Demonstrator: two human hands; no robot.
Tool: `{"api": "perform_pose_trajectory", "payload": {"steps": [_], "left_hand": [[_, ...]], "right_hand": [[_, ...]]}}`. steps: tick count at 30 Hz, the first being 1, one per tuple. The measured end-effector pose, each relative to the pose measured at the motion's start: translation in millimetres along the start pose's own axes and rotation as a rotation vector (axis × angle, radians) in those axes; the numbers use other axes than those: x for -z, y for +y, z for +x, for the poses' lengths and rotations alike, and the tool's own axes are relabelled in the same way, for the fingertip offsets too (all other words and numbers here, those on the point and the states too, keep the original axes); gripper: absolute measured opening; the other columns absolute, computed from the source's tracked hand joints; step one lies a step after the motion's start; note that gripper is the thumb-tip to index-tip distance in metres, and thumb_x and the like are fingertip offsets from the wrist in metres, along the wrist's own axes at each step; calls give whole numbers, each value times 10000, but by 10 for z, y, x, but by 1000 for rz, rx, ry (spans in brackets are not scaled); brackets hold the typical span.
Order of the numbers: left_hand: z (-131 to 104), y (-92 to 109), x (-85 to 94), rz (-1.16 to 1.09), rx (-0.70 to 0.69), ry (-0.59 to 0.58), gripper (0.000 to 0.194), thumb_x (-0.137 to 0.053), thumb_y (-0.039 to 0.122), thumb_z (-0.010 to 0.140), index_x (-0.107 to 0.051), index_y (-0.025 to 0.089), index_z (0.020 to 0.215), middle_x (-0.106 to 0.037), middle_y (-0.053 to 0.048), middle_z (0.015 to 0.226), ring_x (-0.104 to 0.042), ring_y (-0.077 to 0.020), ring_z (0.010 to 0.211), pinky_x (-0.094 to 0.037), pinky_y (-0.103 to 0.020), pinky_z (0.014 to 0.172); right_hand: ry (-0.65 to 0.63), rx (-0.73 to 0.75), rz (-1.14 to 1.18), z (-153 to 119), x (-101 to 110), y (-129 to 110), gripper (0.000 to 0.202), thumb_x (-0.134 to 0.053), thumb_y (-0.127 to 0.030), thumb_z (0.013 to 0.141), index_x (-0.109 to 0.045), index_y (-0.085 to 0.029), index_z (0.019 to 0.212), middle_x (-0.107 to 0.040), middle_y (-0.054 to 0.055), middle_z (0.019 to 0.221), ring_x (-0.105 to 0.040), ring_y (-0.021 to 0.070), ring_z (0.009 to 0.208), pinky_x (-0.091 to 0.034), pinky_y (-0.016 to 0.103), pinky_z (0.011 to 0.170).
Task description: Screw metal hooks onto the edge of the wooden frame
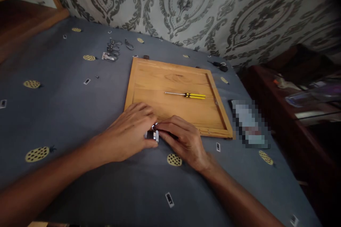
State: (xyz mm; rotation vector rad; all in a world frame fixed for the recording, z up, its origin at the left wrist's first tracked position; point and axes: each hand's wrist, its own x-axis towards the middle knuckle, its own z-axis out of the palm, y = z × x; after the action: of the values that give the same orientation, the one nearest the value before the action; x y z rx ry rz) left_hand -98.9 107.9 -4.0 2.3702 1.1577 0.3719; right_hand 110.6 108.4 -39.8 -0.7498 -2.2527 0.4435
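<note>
At the near edge of a framed wooden panel, my two hands meet over a small shiny metal fitting with a dark part. My left hand is closed round it, the thumb below and the fingers above. From the other side, the fingers of my right hand are pinched together at the fitting's upper end; exactly what they grip is hidden. A screwdriver with a yellow and black handle lies on the panel, its shaft pointing left.
Several metal fittings lie on the patterned blue-grey tablecloth, with a small screw nearer. Behind the panel's right corner are black-handled scissors. A blurred-out flat device lies right of the panel. Wooden furniture stands at left.
</note>
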Motion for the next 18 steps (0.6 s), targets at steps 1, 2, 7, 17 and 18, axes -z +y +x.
{"api": "perform_pose_trajectory", "payload": {"steps": [1, 2, 7, 17, 18], "left_hand": [[-1, -1, 0, 0, 1, -2, 336, -841, 304, 820, -527, 182, 817, -613, -38, 995, -556, -258, 1036, -468, -414, 920], [-1, -1, -1, 2, 2, -1, 340, -845, 306, 818, -529, 181, 820, -611, -37, 997, -556, -257, 1036, -467, -413, 921], [4, -1, -6, 5, 6, 8, 370, -870, 316, 792, -525, 183, 804, -608, -32, 981, -559, -255, 1027, -466, -407, 918], [0, 7, 10, -37, 14, 7, 359, -891, 257, 772, -546, 178, 830, -596, -24, 996, -551, -251, 1029, -466, -402, 910], [-3, 8, 12, -44, 11, 7, 351, -891, 250, 772, -554, 177, 842, -600, -24, 1004, -550, -251, 1036, -466, -403, 917]], "right_hand": [[-1, -4, 2, -2, 3, 0, 95, -634, -126, 980, -712, -154, 1026, -749, 65, 916, -701, 148, 834, -601, 287, 754], [0, -7, 3, -3, 5, -1, 99, -633, -128, 981, -713, -158, 1031, -750, 64, 920, -703, 149, 837, -602, 290, 757], [-3, -13, 27, -1, 12, 7, 104, -635, -148, 985, -718, -171, 1043, -756, 70, 941, -709, 156, 841, -606, 301, 756], [6, -87, 24, 56, 341, 110, 110, -640, -270, 997, -717, -192, 988, -748, 29, 854, -723, 127, 746, -603, 245, 656], [47, -116, -26, 60, 398, 155, 103, -634, -252, 995, -717, -192, 979, -753, 37, 871, -725, 137, 757, -605, 258, 662]]}}
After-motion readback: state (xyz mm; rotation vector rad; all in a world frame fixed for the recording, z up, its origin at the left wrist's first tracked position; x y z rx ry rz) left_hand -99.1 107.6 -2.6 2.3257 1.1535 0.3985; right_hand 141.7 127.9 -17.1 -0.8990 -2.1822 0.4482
